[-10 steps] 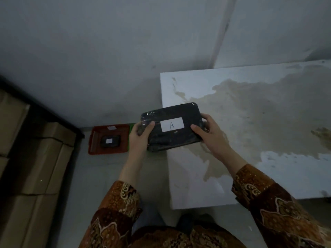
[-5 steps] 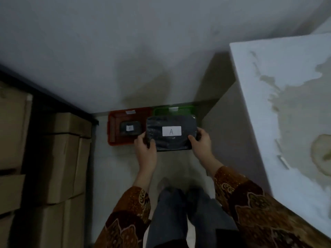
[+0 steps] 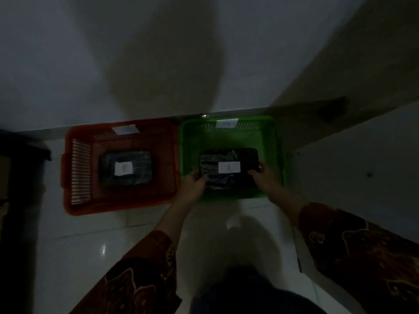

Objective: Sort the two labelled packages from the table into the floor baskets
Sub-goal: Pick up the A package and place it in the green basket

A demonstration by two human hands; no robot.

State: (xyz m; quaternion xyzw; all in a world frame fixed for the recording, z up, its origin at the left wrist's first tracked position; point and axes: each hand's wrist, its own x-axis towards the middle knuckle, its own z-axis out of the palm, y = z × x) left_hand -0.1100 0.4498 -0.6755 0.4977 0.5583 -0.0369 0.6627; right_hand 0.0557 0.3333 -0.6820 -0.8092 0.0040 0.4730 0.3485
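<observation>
Both my hands hold a black wrapped package [image 3: 229,169] with a white label marked A, low inside the green basket [image 3: 231,134] on the floor. My left hand [image 3: 193,183] grips its left end and my right hand [image 3: 264,179] grips its right end. Beside it to the left stands a red basket [image 3: 77,168] with a second black package [image 3: 125,168] lying flat in it; its white label is too blurred to read. Each basket carries a white tag on its far rim.
The baskets sit side by side against the grey wall on a pale tiled floor [image 3: 90,241]. The table's side [image 3: 353,87] rises at the upper right. Dark shelving [image 3: 20,168] stands at the far left. My legs [image 3: 244,291] are at the bottom.
I turned from the table and bent down to the floor. The package A went from the tabletop, over the baskets, down into the green basket, still in both hands.
</observation>
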